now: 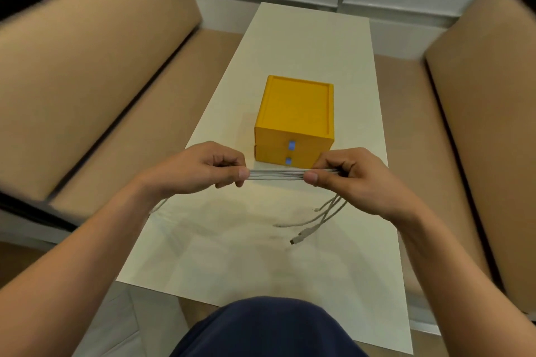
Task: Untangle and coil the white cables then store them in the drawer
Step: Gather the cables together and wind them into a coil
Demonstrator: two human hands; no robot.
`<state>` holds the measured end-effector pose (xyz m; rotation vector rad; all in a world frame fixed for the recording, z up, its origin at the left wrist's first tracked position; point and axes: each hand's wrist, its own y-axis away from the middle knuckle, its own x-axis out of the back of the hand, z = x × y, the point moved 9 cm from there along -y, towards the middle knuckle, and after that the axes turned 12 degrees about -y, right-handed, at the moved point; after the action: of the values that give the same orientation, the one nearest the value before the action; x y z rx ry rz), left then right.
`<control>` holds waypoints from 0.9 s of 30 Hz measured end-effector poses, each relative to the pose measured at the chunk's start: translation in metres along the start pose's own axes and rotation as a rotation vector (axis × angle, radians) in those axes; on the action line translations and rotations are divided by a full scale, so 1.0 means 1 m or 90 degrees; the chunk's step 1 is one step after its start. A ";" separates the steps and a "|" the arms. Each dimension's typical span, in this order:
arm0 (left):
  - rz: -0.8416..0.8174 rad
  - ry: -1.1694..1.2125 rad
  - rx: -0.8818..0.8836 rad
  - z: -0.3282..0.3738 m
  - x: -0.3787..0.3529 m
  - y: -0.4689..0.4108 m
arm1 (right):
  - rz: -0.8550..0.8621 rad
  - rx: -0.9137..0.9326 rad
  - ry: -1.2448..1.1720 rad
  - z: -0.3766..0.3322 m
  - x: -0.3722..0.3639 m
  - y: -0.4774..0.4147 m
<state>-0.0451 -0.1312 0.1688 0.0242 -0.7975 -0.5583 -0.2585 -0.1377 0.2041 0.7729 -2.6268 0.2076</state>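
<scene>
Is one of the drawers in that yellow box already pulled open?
No, both drawers of the yellow box sit pushed in, their fronts flush with each other.

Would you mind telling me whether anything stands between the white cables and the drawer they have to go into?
Yes: both drawers of the yellow box are shut, right behind the white cables that the left hand and right hand grip. Nothing else lies between them.
</scene>
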 end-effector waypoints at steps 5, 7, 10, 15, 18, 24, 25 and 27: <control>-0.145 -0.038 0.004 0.019 -0.022 -0.003 | 0.002 -0.006 -0.014 -0.002 0.003 0.004; -0.117 -0.088 -0.021 0.040 -0.026 -0.011 | -0.009 -0.010 -0.006 -0.003 0.002 0.006; -0.091 -0.002 -0.065 0.070 -0.036 -0.020 | 0.001 -0.009 0.007 -0.004 0.005 0.009; 0.017 -0.054 -0.068 0.078 -0.028 -0.024 | 0.057 -0.023 0.011 0.002 0.011 0.013; 0.047 -0.076 -0.066 0.075 -0.020 -0.023 | 0.021 -0.080 -0.050 0.013 0.006 0.012; 0.031 -0.054 -0.064 0.076 -0.015 -0.019 | -0.133 -0.162 -0.215 0.027 -0.006 0.021; 0.033 -0.060 -0.061 0.075 -0.016 -0.019 | -0.117 -0.159 -0.178 0.027 -0.005 0.020; 0.043 -0.067 -0.050 0.074 -0.016 -0.019 | -0.079 -0.146 -0.088 0.026 -0.002 0.016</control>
<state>-0.1136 -0.1256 0.2062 -0.1053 -0.8751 -0.5307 -0.2737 -0.1296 0.1794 0.8932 -2.6555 -0.1858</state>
